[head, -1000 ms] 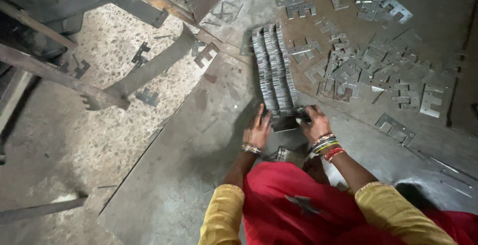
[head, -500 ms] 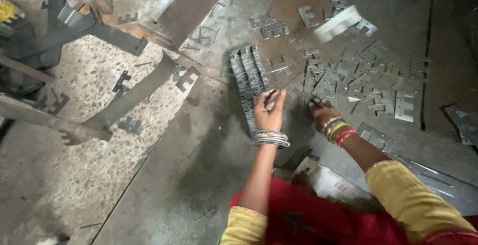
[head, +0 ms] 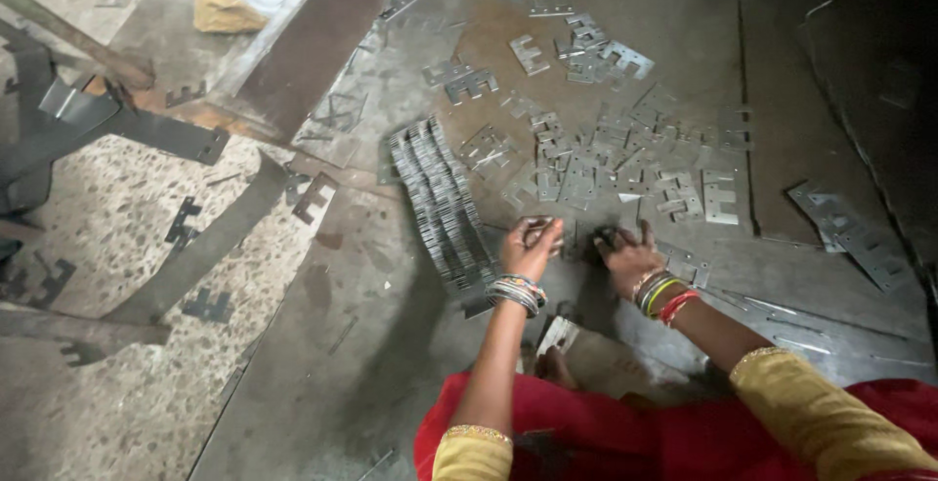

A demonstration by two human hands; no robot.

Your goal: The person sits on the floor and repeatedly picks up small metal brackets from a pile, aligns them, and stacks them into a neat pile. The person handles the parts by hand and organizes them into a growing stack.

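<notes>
the left hand (head: 531,245) is pinching a thin stamped metal plate (head: 540,234), seemingly light, stiff, sharp-edged, best held by its flat faces, while the right hand (head: 626,257) is lying spread beside it on loose plates (head: 596,173), gripping nothing clearly.

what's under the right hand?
The right hand presses palm-down on the dark steel sheet, among loose flat stamped plates. Whatever lies directly beneath the palm is covered.

sleeves: mustard, gold trim | garment: red | wrists: silver and coloured bangles
</notes>
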